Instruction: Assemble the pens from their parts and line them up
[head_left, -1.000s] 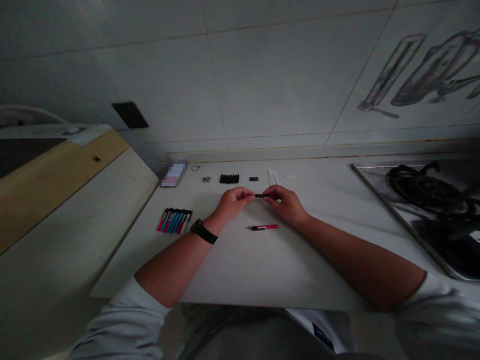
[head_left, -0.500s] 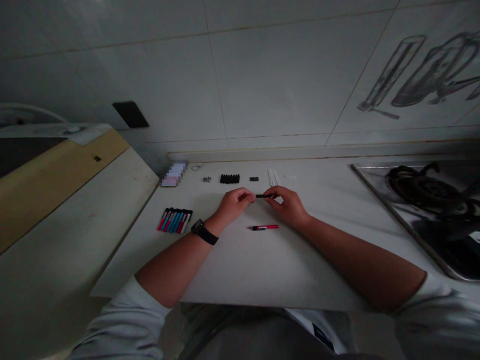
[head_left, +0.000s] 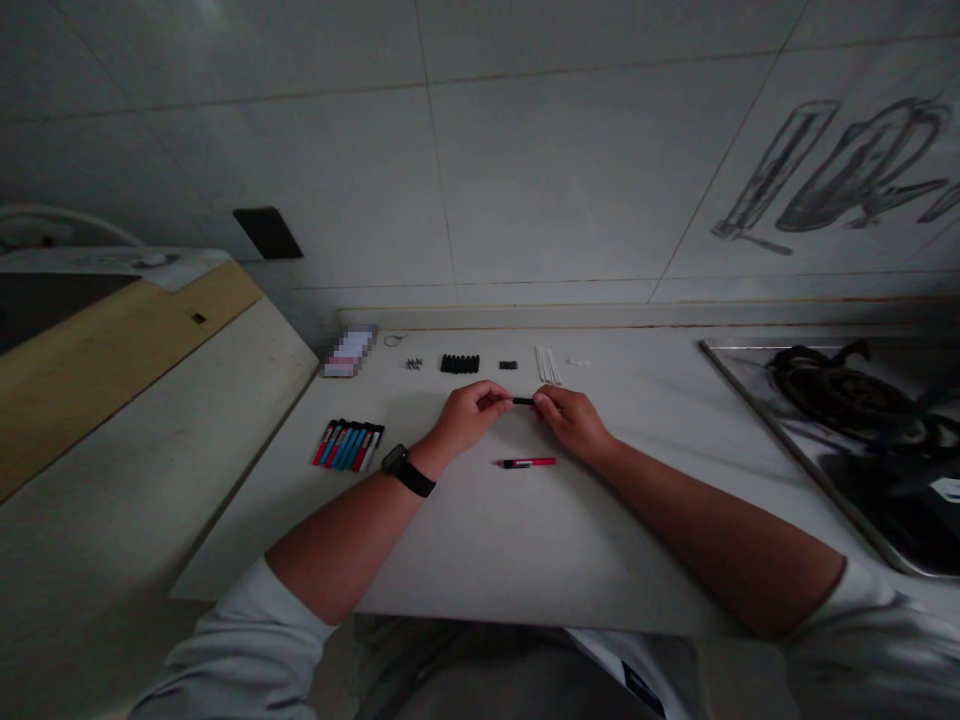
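Over the white counter, my left hand and my right hand meet with fingers pinched on the two ends of a short black pen part. A black watch sits on my left wrist. Just below the hands lies a red pen with a black tip. A row of red and blue pens rests to the left. Behind the hands sit a row of black caps, a small black piece, tiny springs and white tubes.
A gas stove occupies the right side of the counter. A blurred phone-like object lies at the back left. A wooden board slopes at the left. A tiled wall rises behind.
The hands have drawn closer together on the black part, so less of it shows between them. The view has shifted slightly; nothing else on the counter moved.
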